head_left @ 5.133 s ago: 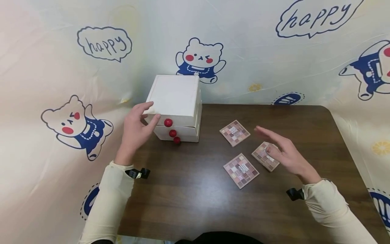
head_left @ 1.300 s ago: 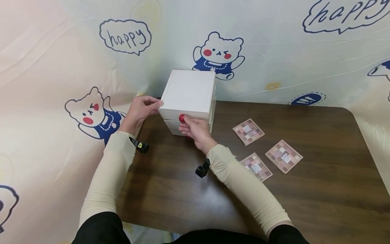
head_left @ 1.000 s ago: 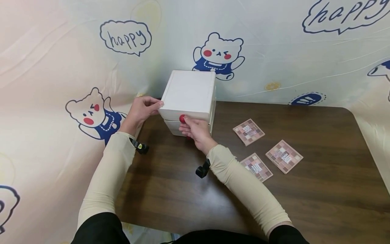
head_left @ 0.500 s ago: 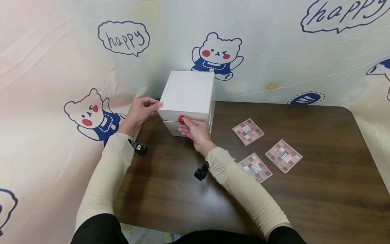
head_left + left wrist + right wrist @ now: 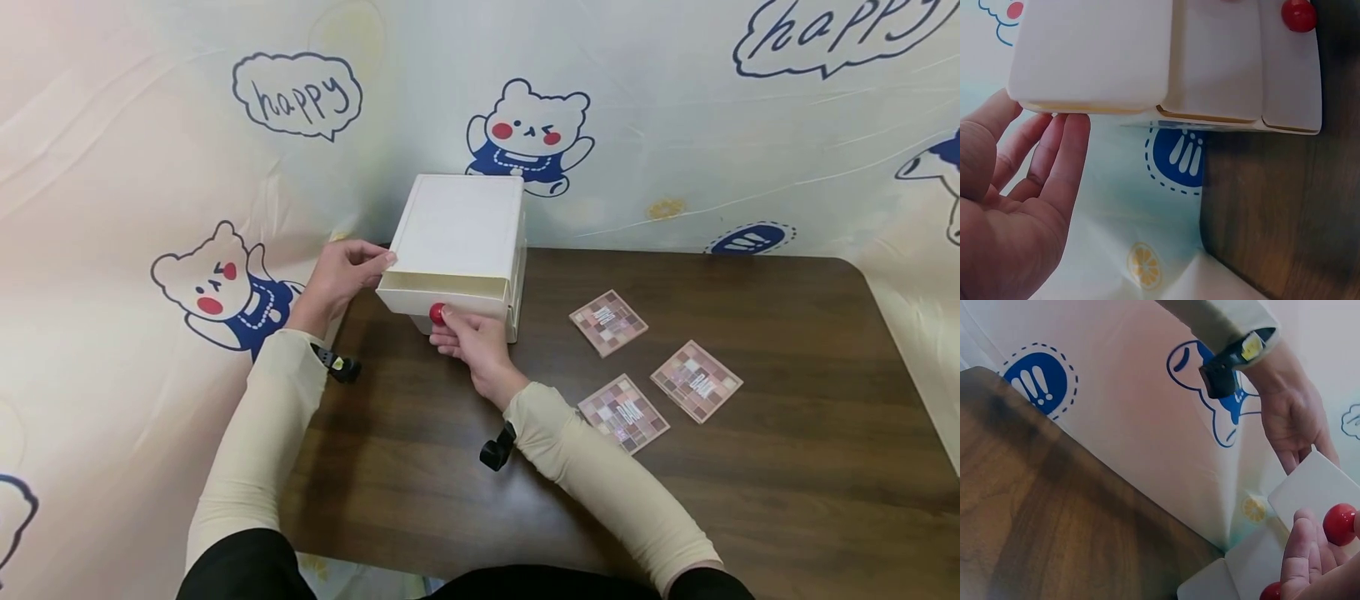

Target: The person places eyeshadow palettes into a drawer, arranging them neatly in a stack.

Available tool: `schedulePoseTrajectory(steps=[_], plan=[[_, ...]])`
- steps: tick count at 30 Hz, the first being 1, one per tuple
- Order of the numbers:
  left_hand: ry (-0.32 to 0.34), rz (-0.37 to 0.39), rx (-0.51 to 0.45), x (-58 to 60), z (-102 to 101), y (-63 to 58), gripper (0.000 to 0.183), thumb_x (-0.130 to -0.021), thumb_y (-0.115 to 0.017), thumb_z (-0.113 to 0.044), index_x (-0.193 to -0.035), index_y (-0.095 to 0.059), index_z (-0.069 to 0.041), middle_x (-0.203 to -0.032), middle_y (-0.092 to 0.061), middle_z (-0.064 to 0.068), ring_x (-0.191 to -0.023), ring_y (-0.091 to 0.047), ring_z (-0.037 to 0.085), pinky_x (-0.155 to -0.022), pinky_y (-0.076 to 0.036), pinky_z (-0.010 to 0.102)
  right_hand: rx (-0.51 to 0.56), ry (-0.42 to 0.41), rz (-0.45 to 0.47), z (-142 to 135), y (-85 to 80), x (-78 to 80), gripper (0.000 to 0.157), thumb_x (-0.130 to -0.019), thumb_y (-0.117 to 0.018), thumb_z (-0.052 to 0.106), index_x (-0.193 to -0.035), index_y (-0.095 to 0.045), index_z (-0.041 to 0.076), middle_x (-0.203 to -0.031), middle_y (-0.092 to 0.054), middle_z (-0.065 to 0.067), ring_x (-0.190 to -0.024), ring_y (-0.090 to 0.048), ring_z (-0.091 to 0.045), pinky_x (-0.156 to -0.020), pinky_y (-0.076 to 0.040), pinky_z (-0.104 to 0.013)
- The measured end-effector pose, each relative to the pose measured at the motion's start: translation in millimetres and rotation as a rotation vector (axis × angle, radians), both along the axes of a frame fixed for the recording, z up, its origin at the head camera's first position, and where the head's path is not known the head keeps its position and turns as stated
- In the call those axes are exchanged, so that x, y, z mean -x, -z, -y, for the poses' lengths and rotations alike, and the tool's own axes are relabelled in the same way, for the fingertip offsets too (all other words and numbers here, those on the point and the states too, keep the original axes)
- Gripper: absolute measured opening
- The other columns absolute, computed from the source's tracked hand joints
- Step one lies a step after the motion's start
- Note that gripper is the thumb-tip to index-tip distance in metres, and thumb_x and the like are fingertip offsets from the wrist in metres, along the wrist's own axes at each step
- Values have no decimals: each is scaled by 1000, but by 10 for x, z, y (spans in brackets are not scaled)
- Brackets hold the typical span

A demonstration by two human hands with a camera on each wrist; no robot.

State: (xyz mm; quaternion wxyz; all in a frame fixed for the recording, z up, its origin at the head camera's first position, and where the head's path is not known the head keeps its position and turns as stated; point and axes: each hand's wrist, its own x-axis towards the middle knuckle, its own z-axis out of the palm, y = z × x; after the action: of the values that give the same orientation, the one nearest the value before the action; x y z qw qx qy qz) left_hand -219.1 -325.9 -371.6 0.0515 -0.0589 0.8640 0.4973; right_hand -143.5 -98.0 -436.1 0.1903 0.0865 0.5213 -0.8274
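A white box of drawers (image 5: 457,221) with red knobs stands at the back of the table. Its top drawer (image 5: 450,287) is pulled part way out, and a strip of its inside shows. My right hand (image 5: 480,348) pinches that drawer's red knob (image 5: 437,313) between thumb and forefinger. At the box's left side is my left hand (image 5: 339,279); in the left wrist view its nearly straight fingers (image 5: 1072,156) touch the side, with the thumb at the corner. Two lower drawer fronts (image 5: 1219,59) sit further back, and a lower knob (image 5: 1270,591) shows in the right wrist view.
Three flat square cases with pink-brown checks lie right of the box: one at the back (image 5: 608,323), one at the right (image 5: 697,381), one nearer (image 5: 624,413) beside the right sleeve. A printed cloth (image 5: 630,125) hangs behind the brown table (image 5: 795,467).
Over the last half second the top drawer has slid out towards me, the right hand moving back with its knob. Earlier the right hand came over from the cases. The left hand stays at the box.
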Motion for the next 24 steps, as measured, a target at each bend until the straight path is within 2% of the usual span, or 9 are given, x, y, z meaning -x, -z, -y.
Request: schedulePoseTrajectory(steps=[10, 17, 24], plan=[[13, -16, -14, -9, 11, 13, 50, -87, -79, -36, -119, -70, 1, -114, -66, 17, -93, -67, 26, -80, -59, 30, 0, -22, -10, -34, 50, -193, 32, -99, -68, 24, -116, -72, -3, -106, -72, -24, -81, -74, -20, -75, -60, -31], [6, 0, 11, -3, 5, 21, 54, -86, -79, -41, -122, -70, -2, -119, -65, 15, -99, -67, 28, -91, -55, 42, 43, -18, 26, -43, 78, -328, 31, -96, -72, 23, -113, -72, -3, -101, -73, -21, -82, -74, -22, -76, -60, -33], [8, 7, 18, -4, 5, 21, 55, -86, -78, -43, -123, -69, -2, -117, -65, 16, -101, -66, 31, -90, -56, 39, 84, -5, 45, -51, 68, -415, 31, -97, -71, 21, -113, -71, -5, -100, -73, -21, -80, -74, -20, -76, -60, -32]])
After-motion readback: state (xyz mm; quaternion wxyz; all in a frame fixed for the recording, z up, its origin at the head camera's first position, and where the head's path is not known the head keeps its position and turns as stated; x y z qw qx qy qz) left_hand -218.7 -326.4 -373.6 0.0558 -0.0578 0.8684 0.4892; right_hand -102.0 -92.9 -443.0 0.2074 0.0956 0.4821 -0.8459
